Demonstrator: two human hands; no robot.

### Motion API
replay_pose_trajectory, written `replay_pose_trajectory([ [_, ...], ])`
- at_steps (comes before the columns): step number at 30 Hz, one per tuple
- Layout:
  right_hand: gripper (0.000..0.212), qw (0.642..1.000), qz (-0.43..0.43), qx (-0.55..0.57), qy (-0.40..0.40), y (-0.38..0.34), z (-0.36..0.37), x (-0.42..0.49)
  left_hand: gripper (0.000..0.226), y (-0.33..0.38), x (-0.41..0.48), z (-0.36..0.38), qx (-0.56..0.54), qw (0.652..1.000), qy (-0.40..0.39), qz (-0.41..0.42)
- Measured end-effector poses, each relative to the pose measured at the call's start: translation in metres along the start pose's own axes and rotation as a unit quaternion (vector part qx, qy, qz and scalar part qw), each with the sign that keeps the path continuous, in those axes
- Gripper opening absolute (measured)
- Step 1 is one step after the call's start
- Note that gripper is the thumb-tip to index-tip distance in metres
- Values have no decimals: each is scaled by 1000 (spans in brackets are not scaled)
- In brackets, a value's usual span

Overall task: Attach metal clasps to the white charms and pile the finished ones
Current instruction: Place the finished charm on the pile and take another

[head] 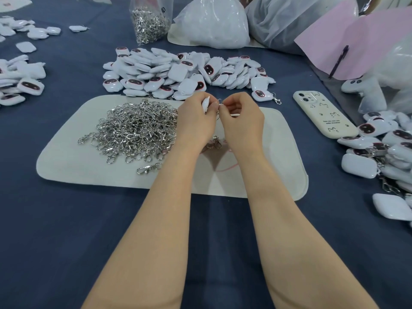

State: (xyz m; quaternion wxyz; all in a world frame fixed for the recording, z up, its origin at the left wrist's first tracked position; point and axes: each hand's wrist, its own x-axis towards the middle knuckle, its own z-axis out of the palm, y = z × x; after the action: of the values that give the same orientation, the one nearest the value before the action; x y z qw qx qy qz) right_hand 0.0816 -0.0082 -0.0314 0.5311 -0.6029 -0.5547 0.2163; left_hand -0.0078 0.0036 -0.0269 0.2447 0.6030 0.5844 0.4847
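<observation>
Left hand (196,121) pinches a white charm (205,104); right hand (242,121) pinches its clasp (219,101); no legible writing.

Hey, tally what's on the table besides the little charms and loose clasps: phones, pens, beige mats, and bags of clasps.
Phone: 1
Pen: 1
Beige mat: 1
Bag of clasps: 1
Total: 4

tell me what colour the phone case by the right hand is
Cream with small black cat doodles, seen in the head view.
</observation>
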Motion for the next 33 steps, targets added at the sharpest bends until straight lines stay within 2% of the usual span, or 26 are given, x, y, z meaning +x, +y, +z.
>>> replay_pose_trajectory([
  [19, 9, 1000, -4, 9, -14, 2, -1, 2, 8, -2, -1, -1, 17, 1000, -10, 9],
  [27, 12, 998, -16, 19, -49, 4, -1, 2, 9, -2, -2, -3, 21, 1000, -10, 3],
  [33, 13, 998, -22, 40, -34, 5, 0, 2, 7, 1, -3, -1, 10, 1000, -12, -4],
])
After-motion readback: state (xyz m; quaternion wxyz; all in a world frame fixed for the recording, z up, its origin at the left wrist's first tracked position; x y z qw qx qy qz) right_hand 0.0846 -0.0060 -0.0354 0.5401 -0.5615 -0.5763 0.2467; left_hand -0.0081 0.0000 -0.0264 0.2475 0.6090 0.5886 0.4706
